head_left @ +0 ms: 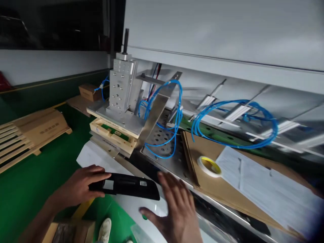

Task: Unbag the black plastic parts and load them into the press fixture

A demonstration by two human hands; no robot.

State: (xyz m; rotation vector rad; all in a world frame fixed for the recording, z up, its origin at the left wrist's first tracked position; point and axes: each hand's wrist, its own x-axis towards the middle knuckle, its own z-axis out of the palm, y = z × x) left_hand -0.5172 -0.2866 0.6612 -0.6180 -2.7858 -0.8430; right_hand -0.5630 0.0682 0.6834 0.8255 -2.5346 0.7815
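A long black device is held between the hands — its left end is pinched by the left hand, thumb below and fingers above, the grip closed down around that end only. The right hand is spread wide, thumb well apart from the fingers, and nothing is seen in it; it is held just beside the device's free end, and no contact can be made out. The long axis is laid crosswise, from left hand toward right, with the free end set slightly lower in view and pointed into the gap between right thumb and fingers. The free end is judged the key relation: the right hand is nearer to it, the left to the other. The cream tray of the metal fixture is placed beyond the left hand — well apart from the device, ahead of both hands.
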